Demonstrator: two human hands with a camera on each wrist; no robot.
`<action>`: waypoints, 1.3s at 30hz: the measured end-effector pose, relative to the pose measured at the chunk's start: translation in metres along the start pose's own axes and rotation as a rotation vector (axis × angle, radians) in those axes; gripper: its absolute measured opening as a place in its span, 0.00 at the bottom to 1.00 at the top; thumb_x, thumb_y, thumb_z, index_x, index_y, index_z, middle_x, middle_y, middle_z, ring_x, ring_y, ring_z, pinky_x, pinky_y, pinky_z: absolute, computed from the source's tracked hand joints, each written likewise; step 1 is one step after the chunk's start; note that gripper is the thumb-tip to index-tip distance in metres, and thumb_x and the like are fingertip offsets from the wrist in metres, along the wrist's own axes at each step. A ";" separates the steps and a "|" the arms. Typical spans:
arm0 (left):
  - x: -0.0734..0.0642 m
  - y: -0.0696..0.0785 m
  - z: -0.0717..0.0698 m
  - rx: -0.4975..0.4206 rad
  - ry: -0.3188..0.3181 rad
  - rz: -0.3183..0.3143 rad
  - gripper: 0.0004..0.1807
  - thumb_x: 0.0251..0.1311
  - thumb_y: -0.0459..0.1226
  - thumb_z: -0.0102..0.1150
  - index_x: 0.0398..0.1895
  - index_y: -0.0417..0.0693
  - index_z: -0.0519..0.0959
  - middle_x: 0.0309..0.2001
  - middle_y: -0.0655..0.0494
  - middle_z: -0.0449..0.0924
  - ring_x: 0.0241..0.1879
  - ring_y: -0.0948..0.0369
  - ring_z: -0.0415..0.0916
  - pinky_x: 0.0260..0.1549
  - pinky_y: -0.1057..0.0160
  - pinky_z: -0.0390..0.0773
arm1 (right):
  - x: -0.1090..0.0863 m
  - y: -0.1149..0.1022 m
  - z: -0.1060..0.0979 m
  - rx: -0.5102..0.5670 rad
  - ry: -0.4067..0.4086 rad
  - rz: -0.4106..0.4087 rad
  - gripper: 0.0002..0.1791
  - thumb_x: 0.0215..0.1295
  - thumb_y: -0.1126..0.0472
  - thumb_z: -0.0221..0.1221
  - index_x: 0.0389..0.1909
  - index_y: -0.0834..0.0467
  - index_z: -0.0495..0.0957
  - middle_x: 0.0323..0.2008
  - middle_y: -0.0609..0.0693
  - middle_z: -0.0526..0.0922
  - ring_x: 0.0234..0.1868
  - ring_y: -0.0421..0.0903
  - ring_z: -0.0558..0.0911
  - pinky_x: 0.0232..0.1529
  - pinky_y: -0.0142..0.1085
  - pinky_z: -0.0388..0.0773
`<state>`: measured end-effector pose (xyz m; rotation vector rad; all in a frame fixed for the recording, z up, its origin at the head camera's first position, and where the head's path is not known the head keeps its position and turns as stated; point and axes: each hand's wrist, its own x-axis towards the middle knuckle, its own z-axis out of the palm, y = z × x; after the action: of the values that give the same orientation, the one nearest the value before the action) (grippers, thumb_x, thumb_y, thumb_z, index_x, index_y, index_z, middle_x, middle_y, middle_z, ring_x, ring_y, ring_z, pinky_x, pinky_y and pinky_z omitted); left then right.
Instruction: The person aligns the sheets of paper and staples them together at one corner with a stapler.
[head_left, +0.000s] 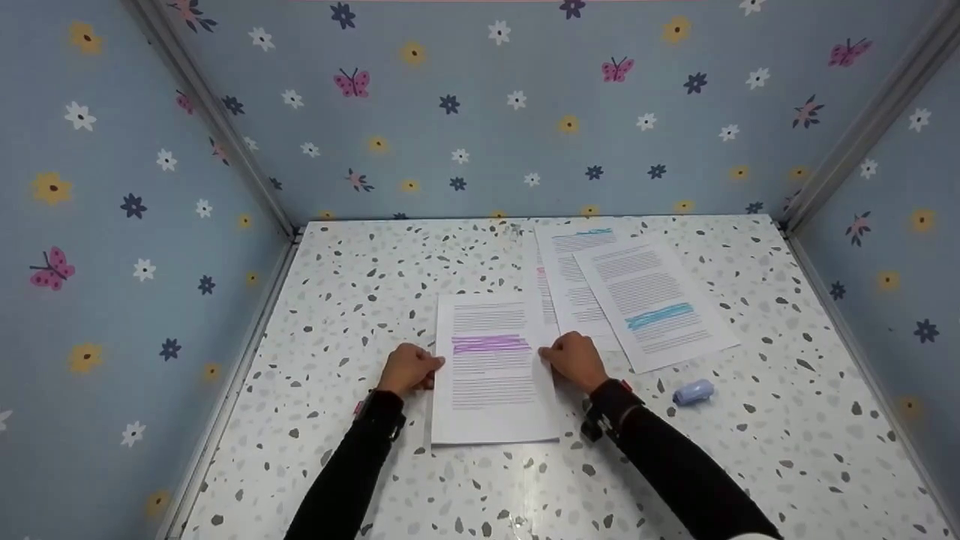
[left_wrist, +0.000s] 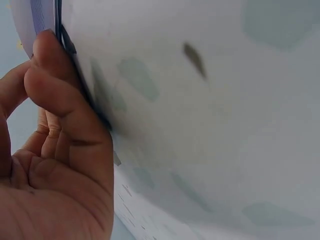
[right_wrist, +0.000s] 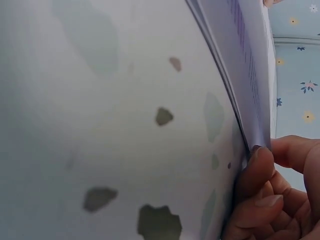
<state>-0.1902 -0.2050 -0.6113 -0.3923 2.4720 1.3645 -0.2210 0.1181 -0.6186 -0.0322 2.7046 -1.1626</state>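
Observation:
A stack of printed paper sheets (head_left: 491, 420) lies on the table, its top page marked with purple highlighter strokes (head_left: 491, 344). At the stack's left edge my left hand (head_left: 409, 369) holds the sheets between thumb and curled fingers; the left wrist view shows the fingertips (left_wrist: 50, 87) against that edge. On the opposite side my right hand (head_left: 576, 361) pinches the right edge, where the paper (right_wrist: 252, 100) bends up slightly. Thumb and index finger meet on the paper in the right wrist view.
Behind and right of the stack lie several loose printed pages, overlapping; the nearest page (head_left: 652, 304) carries blue highlighter. A small lavender highlighter-like object (head_left: 693, 392) sits right of my right hand. Patterned panels (head_left: 480, 112) border the speckled table (head_left: 352, 285).

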 end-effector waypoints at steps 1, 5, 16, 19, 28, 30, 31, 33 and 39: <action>0.000 0.000 0.000 0.001 0.001 0.000 0.18 0.64 0.41 0.68 0.18 0.44 0.79 0.17 0.52 0.79 0.16 0.60 0.76 0.14 0.65 0.68 | 0.000 0.000 0.000 -0.005 0.002 -0.005 0.18 0.66 0.55 0.66 0.17 0.57 0.83 0.12 0.47 0.77 0.13 0.43 0.72 0.17 0.34 0.67; 0.001 0.001 0.002 0.002 0.005 -0.007 0.18 0.64 0.40 0.68 0.18 0.43 0.78 0.18 0.53 0.79 0.16 0.61 0.76 0.14 0.65 0.68 | 0.000 0.000 0.000 -0.011 0.004 -0.009 0.18 0.66 0.55 0.67 0.16 0.57 0.82 0.11 0.46 0.76 0.13 0.42 0.72 0.17 0.34 0.66; 0.001 -0.001 0.004 0.020 0.016 -0.003 0.17 0.64 0.39 0.68 0.18 0.43 0.77 0.18 0.52 0.79 0.16 0.61 0.76 0.14 0.66 0.69 | 0.001 0.000 0.002 -0.030 0.006 -0.018 0.19 0.65 0.56 0.67 0.14 0.56 0.79 0.11 0.45 0.74 0.13 0.43 0.71 0.17 0.34 0.65; 0.001 -0.001 0.005 0.034 0.019 -0.003 0.17 0.63 0.39 0.68 0.19 0.43 0.78 0.18 0.52 0.79 0.15 0.61 0.76 0.15 0.66 0.69 | 0.001 -0.001 0.002 -0.038 -0.001 0.002 0.18 0.65 0.56 0.67 0.16 0.56 0.80 0.12 0.47 0.76 0.15 0.43 0.72 0.17 0.34 0.66; 0.000 0.000 0.005 0.033 0.031 0.018 0.17 0.63 0.38 0.68 0.19 0.43 0.78 0.18 0.52 0.80 0.16 0.60 0.77 0.15 0.65 0.70 | 0.001 -0.002 0.002 -0.070 0.006 0.003 0.18 0.64 0.57 0.67 0.15 0.57 0.79 0.13 0.47 0.75 0.14 0.43 0.72 0.17 0.35 0.66; 0.000 0.000 0.005 0.038 0.031 0.030 0.17 0.63 0.38 0.69 0.17 0.42 0.78 0.18 0.51 0.80 0.15 0.59 0.77 0.14 0.65 0.69 | 0.002 -0.002 0.002 -0.083 -0.002 0.008 0.19 0.64 0.56 0.67 0.14 0.57 0.78 0.11 0.47 0.74 0.13 0.43 0.71 0.16 0.35 0.65; -0.001 0.000 0.005 0.045 0.032 0.034 0.18 0.63 0.38 0.69 0.16 0.42 0.79 0.17 0.51 0.80 0.15 0.59 0.77 0.14 0.65 0.69 | 0.001 -0.002 0.002 -0.092 -0.008 0.012 0.20 0.64 0.55 0.67 0.14 0.56 0.78 0.11 0.47 0.74 0.13 0.43 0.71 0.15 0.35 0.65; -0.001 0.000 0.005 0.065 0.035 0.038 0.19 0.63 0.38 0.69 0.15 0.43 0.78 0.16 0.51 0.79 0.15 0.59 0.76 0.13 0.65 0.68 | 0.001 -0.002 0.002 -0.100 -0.017 0.029 0.20 0.64 0.54 0.67 0.14 0.56 0.78 0.11 0.47 0.75 0.12 0.43 0.72 0.15 0.35 0.66; 0.000 0.001 0.005 0.127 0.041 0.038 0.21 0.63 0.40 0.69 0.12 0.45 0.76 0.12 0.51 0.77 0.12 0.59 0.72 0.13 0.65 0.65 | 0.000 -0.002 0.001 -0.089 -0.011 0.037 0.21 0.64 0.54 0.67 0.13 0.57 0.77 0.11 0.47 0.75 0.12 0.43 0.71 0.14 0.35 0.65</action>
<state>-0.1895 -0.2002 -0.6132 -0.3501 2.5952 1.2173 -0.2212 0.1155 -0.6179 -0.0018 2.7331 -1.0282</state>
